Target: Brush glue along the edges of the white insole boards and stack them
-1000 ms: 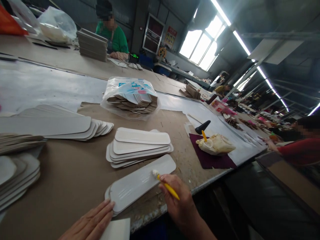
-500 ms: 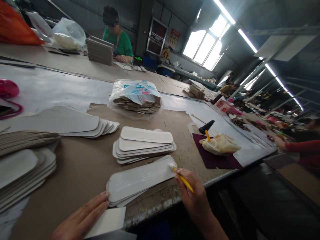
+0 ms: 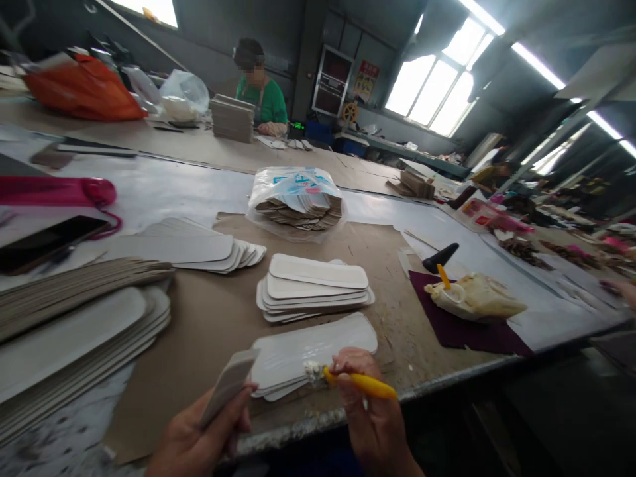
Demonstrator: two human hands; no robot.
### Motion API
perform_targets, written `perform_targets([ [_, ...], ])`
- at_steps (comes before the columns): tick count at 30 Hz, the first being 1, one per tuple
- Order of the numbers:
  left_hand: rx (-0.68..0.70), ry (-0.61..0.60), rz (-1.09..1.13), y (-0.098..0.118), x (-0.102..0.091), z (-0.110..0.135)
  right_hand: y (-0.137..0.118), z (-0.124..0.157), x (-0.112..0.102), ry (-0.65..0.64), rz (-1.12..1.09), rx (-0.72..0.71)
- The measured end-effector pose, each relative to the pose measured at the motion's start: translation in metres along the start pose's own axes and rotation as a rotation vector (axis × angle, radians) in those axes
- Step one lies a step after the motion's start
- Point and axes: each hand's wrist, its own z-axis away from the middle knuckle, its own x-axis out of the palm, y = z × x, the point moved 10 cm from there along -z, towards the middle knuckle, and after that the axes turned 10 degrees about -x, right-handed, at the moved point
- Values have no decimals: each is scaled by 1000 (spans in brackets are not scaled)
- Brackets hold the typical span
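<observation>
A yellow-handled brush (image 3: 370,386), its bristles clotted white, is gripped in the right hand (image 3: 373,421) at the lower centre of the frame, its tip at the near edge of a fanned stack of white strips (image 3: 318,341); whether it touches is unclear. At lower left of centre, the left hand (image 3: 203,434) grasps a pale panel (image 3: 229,384), tilted up. Just beyond lies a second stack (image 3: 318,273), backed by a plastic bag (image 3: 298,192) of cut pieces. At right, a cream pouch (image 3: 489,298) rests on a purple sheet (image 3: 432,328); at upper left of centre, a co-worker (image 3: 273,101) wears green.
</observation>
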Motion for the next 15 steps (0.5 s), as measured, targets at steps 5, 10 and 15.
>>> perform_targets([
  [5,-419,-151,422,3,42,10,19,0,37,-124,-185,240],
  [10,-384,-223,424,14,57,18,28,9,78,-320,-261,425],
  [15,-375,-255,454,22,63,27,32,15,82,-347,-237,538],
])
